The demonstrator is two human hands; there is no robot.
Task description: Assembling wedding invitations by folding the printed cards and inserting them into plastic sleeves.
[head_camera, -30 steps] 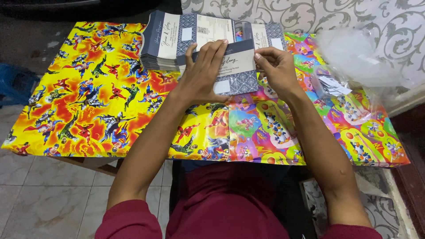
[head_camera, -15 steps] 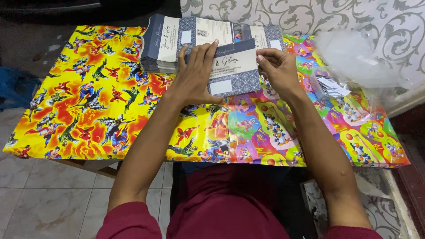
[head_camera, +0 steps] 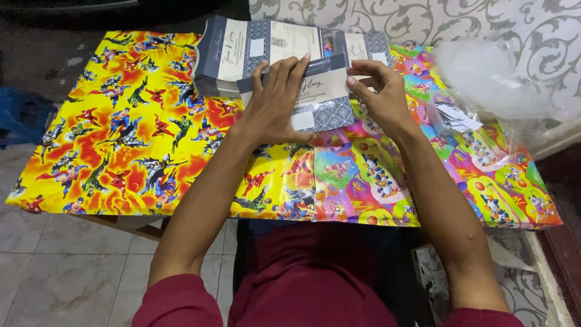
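Left hand [head_camera: 279,100]: flat, fingers spread, pressing down on a folded card [head_camera: 321,100]; no pinch.
Right hand [head_camera: 378,91]: fingertips narrowly closed on the card's right edge.
Card position: on the bright cartoon-print table cover [head_camera: 121,139], just in front of a stack of like cards [head_camera: 266,51].
Progress (judged): one card in hand, seemingly mid-fold; stack not obviously finished.
Nearby: clear plastic bag [head_camera: 484,85] with small white slips [head_camera: 457,116], untouched.
Unclear: stack depth, card underside, fold crease beneath the palm.
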